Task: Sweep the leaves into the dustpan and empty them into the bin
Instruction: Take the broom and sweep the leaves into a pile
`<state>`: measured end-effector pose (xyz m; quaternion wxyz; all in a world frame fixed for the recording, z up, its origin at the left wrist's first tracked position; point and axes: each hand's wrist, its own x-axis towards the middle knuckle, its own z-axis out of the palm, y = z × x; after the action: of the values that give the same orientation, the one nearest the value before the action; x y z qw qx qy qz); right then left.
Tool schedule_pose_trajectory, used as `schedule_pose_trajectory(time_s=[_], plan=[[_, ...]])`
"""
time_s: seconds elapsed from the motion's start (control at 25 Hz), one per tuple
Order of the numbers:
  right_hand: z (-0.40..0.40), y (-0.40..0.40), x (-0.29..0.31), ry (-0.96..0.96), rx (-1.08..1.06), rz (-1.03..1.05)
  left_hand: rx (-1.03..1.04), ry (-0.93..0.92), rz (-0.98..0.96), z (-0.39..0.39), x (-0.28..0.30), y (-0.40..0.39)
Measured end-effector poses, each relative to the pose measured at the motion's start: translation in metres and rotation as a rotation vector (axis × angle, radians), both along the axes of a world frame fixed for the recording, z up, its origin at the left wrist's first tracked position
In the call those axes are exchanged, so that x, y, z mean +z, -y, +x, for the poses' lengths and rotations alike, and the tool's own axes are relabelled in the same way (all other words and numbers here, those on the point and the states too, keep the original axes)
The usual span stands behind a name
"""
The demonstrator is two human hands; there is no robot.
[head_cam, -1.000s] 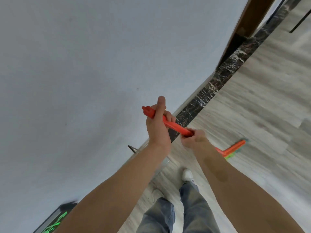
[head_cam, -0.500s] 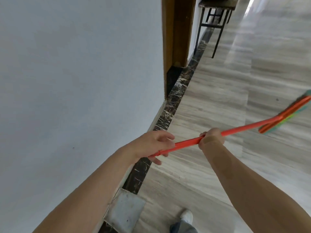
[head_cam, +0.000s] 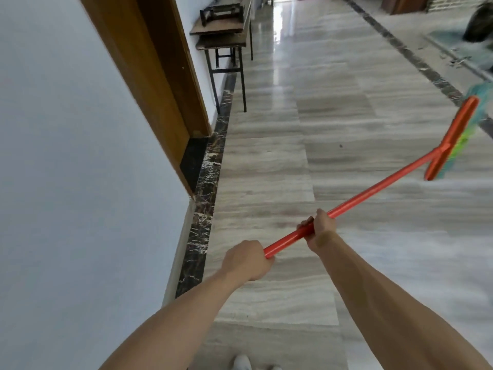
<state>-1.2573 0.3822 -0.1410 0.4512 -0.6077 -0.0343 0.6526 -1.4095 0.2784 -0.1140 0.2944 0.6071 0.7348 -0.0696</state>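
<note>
While both of your hands grip the red broom handle [head_cam: 357, 200], the view has swung up from the blank wall you faced a second ago to a long tiled hallway. Your left hand [head_cam: 246, 260] wraps the near end of the handle; your right hand [head_cam: 318, 229] clamps it a little further along, the two hands apart but near each other. The handle runs away from your right hand, up and to the right, to the broom head [head_cam: 453, 138] — its coloured bristles are blurred, and whether they touch the floor cannot be told.

Far beyond the broom head, near the top right, lie some small dark scraps [head_cam: 457, 60] that may be the leaves, beside a blurred dark shape. No dustpan or bin shows plainly. To the left of your left hand runs the white wall [head_cam: 66, 156], with a wooden door frame [head_cam: 149, 76] and a dark table [head_cam: 221, 41] further ahead.

With the broom now raised and pointed down the hall, sweeping itself seems not yet begun — you likely still need to reach the leaves.
</note>
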Motion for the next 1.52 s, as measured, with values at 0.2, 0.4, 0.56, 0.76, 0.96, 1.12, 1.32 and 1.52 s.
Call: schedule_pose_trajectory(time_s=[0.2, 0.4, 0.56, 0.76, 0.96, 1.12, 1.32, 1.52], plan=[[0.063, -0.036, -0.009, 0.088, -0.106, -0.015, -0.152, 0.079, 0.063, 0.038, -0.016, -0.057], [0.120, -0.100, -0.012, 0.096, -0.182, -0.032, -0.282, 0.137, 0.061, 0.086, -0.026, -0.137], [0.156, -0.184, -0.008, 0.127, -0.159, -0.027, -0.323, 0.217, 0.033, 0.112, -0.031, -0.233], [0.193, -0.292, 0.015, 0.091, -0.098, 0.135, -0.306, 0.289, 0.064, 0.144, -0.032, -0.369], [0.228, -0.396, 0.015, 0.169, -0.155, 0.149, -0.340, 0.269, 0.063, 0.184, -0.027, -0.476], [0.265, -0.499, -0.001, 0.140, -0.186, 0.157, -0.387, 0.185, 0.128, 0.219, -0.035, -0.586], [0.340, -0.642, -0.007, 0.083, -0.220, 0.111, -0.455, 0.088, 0.188, 0.288, -0.035, -0.732], [0.389, -0.776, 0.015, 0.051, -0.112, 0.118, -0.573, -0.017, 0.305, 0.328, -0.015, -0.868]])
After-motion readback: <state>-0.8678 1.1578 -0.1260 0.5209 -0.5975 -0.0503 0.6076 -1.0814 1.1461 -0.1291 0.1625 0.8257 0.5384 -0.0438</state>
